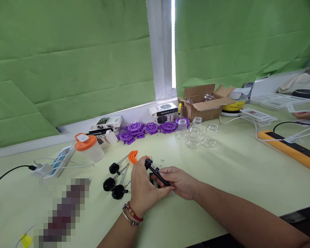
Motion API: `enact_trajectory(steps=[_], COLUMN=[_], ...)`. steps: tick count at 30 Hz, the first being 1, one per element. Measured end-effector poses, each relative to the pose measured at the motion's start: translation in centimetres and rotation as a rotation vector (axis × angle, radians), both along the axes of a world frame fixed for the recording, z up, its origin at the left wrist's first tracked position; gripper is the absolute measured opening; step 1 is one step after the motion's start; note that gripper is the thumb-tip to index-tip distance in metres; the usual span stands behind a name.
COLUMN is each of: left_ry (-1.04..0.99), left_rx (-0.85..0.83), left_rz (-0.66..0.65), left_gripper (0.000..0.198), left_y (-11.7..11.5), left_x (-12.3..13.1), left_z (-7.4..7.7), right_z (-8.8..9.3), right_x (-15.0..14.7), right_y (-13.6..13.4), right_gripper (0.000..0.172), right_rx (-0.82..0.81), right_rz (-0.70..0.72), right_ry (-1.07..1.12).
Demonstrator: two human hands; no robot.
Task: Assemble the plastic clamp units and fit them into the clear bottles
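Black part [163, 178] is gripped by left hand [140, 184] and right hand [181, 182], white carton [165, 108] bearing illegible print.

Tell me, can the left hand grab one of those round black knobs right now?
Probably, but not straight away. The nearest black knob lies close beside the left hand, with nothing seen blocking it. But that hand seems busy holding the long black part.

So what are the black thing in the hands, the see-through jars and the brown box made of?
Black thing: probably hard plastic; it looks smooth, slightly shiny.
See-through jars: glass or clear plastic, glossy with bright highlights; I can't tell which.
Brown box: likely cardboard, matte, with stiff folded flaps.
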State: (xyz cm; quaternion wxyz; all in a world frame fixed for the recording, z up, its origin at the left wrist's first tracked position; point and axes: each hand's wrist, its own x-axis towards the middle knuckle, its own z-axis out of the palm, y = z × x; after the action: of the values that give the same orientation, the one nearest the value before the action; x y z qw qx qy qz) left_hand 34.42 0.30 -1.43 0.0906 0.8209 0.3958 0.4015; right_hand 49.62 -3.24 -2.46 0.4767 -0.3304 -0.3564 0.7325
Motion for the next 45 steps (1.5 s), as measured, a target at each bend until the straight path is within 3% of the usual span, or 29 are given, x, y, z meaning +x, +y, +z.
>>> enact_trajectory(steps=[13, 21, 29, 34, 39, 45], left_ry=[0.186, 0.266, 0.282, 0.27, 0.234, 0.274], left_rx=[0.113, 0.111, 0.094, 0.08, 0.062, 0.047], left_rz=[0.078, 0.038, 0.055, 0.071, 0.108, 0.16], left_gripper=[0.086, 0.102, 0.106, 0.096, 0.098, 0.098], left_y=[-0.5, 0.1, 0.0, -0.2, 0.0, 0.1], left_x=[0.7, 0.4, 0.5, 0.5, 0.3, 0.2], left_z=[0.4, -0.2, -0.3, 0.0, 0.2, -0.1], right_z=[0.0, -0.2, -0.7, -0.7, -0.7, -0.7], right_x=[-0.5, -0.1, 0.0, 0.1, 0.2, -0.1], right_y=[-0.2, -0.1, 0.1, 0.2, 0.4, 0.5], right_gripper=[0.042, 0.04, 0.039, 0.038, 0.038, 0.04], right_rx=[0.14, 0.113, 0.105, 0.156, 0.155, 0.091], right_rz=[-0.107, -0.042, -0.036, -0.035, -0.006, 0.001], right_ry=[-0.248, -0.279, -0.276, -0.267, -0.194, -0.116])
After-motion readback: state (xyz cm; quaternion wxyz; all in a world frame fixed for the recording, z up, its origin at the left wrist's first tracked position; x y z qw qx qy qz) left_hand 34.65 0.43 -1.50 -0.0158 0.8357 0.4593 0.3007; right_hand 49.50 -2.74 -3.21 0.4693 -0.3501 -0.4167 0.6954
